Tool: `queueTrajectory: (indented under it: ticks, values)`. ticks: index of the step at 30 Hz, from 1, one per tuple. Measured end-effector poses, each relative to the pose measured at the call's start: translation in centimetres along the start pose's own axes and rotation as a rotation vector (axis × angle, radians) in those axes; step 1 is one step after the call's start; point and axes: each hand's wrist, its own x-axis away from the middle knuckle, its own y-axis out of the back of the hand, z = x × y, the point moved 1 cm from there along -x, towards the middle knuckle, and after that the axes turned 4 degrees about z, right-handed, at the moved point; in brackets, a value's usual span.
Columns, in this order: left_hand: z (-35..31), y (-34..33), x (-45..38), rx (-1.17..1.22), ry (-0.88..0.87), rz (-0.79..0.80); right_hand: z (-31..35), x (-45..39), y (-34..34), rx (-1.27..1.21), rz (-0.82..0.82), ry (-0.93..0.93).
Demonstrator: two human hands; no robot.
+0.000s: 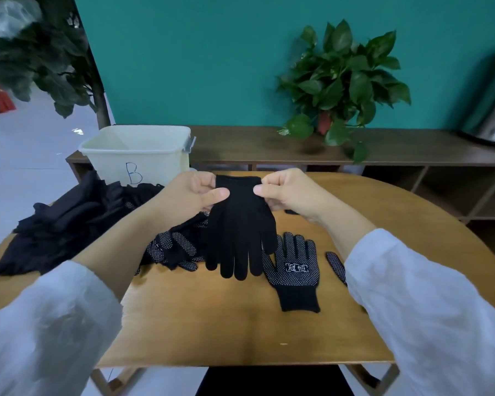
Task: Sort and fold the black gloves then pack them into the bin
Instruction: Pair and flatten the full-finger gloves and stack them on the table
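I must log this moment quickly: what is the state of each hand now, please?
Left hand: closed, pinching the cuff of the black glove it holds up.
Right hand: closed, pinching the other side of the same cuff.

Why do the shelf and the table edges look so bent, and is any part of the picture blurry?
Head view: the wide-angle lens bows the shelf and table edges; the held glove and dotted glove are sharp; the sleeves and top-left tree look soft; lighting is even, with faint shadows.
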Motion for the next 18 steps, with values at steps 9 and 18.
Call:
queueTrajectory:
  ticks: [9,18]
  values:
    - [-0.2,-2.2,-1.1,-0.091,-0.001,-0.545,-1.0,-1.3,-1.2,0.095,-0.294,0.070]
    - [-0.8,-4.5,-0.9,0.095,-0.156,-0.397,-1.0,-1.7,-2.5,0.151,-0.292,0.229]
